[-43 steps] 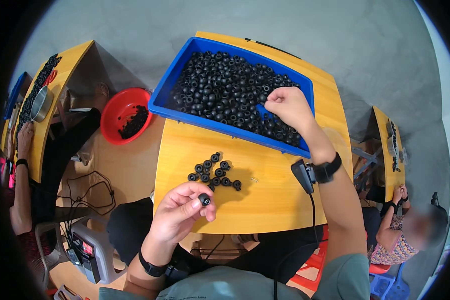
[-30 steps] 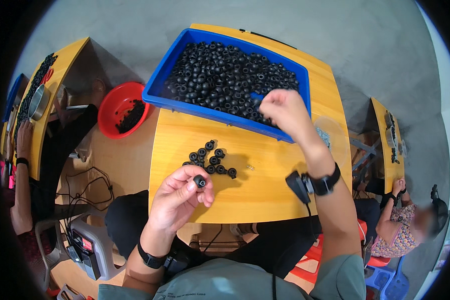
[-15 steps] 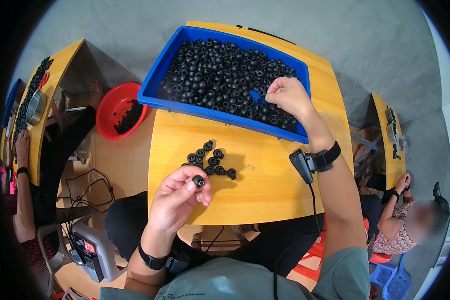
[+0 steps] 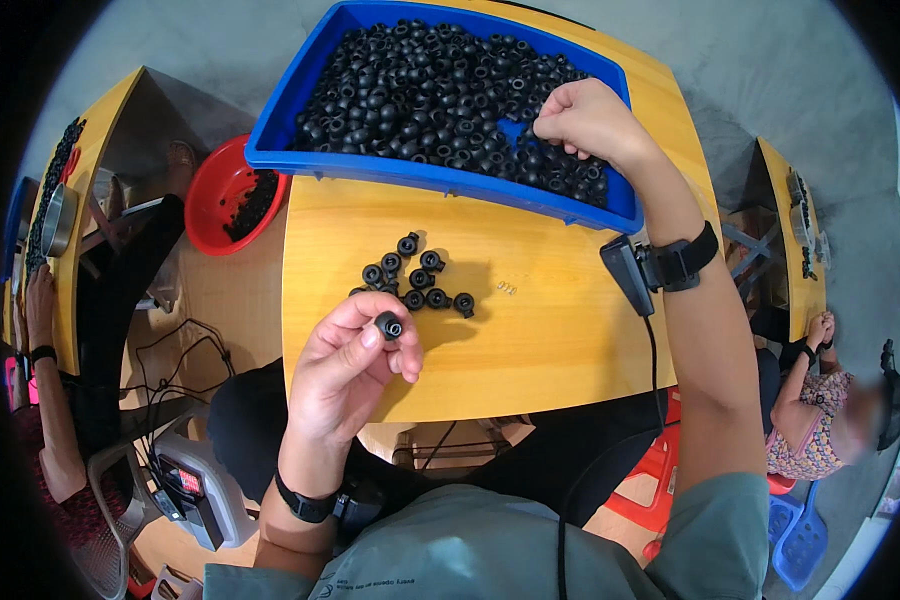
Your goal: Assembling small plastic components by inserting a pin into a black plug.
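Observation:
My left hand [image 4: 338, 375] is closed above the near edge of the yellow table, pinching a small black cord-lock part [image 4: 389, 326] between thumb and fingers. The part's round open end faces up, and a pale ring, perhaps a spring end, shows inside it. My right hand [image 4: 592, 125] reaches over the right side of the blue bin [image 4: 440, 182], fingertips pressed together just above the heaped black parts [image 4: 400, 100]. Whatever its fingers hold is hidden. A loose group of black cord locks [image 4: 419, 278] lies beyond my left hand, with several tiny metal springs [image 4: 507, 288] to the right.
On the floor at left stands a red basin [image 4: 202, 215] holding black parts. Co-workers sit at yellow tables [image 4: 75, 225] on both sides. A cable [image 4: 658, 365] hangs from the device [image 4: 630, 275] on my right wrist. A metal bowl [image 4: 58, 220] rests on the left table.
The view has shifted, so the bin and table sit higher in the picture. My left hand keeps its part; my right hand stays over the bin, its fingertips pinched and a little lower among the parts.

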`<state>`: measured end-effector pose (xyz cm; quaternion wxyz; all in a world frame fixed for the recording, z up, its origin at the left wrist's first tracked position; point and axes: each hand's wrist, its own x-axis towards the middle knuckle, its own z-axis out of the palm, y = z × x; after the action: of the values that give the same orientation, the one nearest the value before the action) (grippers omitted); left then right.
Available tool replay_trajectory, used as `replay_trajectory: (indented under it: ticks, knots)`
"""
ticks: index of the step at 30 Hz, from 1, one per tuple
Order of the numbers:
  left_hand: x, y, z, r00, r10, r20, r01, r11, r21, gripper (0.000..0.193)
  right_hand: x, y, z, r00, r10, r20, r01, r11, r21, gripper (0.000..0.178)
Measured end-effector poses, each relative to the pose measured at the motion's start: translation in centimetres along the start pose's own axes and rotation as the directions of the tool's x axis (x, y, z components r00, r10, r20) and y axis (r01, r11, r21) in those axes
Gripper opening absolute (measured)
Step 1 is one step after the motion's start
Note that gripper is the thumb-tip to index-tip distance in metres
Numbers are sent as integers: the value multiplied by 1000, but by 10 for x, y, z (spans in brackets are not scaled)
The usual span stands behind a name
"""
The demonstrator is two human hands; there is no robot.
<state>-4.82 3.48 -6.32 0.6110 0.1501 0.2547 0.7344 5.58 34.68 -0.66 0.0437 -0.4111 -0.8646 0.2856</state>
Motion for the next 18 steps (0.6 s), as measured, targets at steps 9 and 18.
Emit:
replay_trajectory:
  ticks: [9,18]
  knots:
    - [-4,-1,-1,1000,-25,-16,26,999,29,24,11,10,16,973,12,-231,7,997,79,25]
    - [-2,1,-3,999,-11,-32,12,1000,17,25,6,-15,21,998,53,-30,-59,954,-294,26]
